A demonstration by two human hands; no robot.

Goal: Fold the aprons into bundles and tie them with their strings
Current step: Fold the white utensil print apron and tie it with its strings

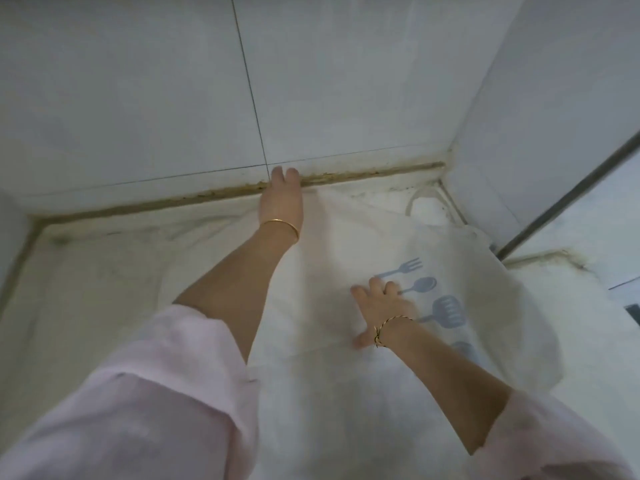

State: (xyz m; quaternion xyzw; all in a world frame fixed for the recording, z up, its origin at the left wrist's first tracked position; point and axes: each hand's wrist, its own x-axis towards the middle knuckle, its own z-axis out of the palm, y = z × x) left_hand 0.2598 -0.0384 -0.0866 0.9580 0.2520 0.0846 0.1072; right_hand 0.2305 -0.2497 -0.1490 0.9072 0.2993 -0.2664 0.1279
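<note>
Smoothing seems the step in hand: the white cloth apron with blue utensil print (346, 244) lies spread on the pale worktop (76, 278), with the left hand (281, 202) toward 12 o'clock and the right hand (379, 311) toward 5 o'clock both pressing flat, fingers (374, 285) straight and gripping nothing, so the first fold probably calls for pinching an edge.

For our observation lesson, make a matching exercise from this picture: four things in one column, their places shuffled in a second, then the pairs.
1. left hand
2. right hand
3. white string loop
4. thin gold bangle

A. in the far right corner
B. on the white apron, at its blue-grey utensil print
C. round the left wrist
D. far cloth edge, against the white tiled wall

Pairs: 1-D, 2-B, 3-A, 4-C.
</note>
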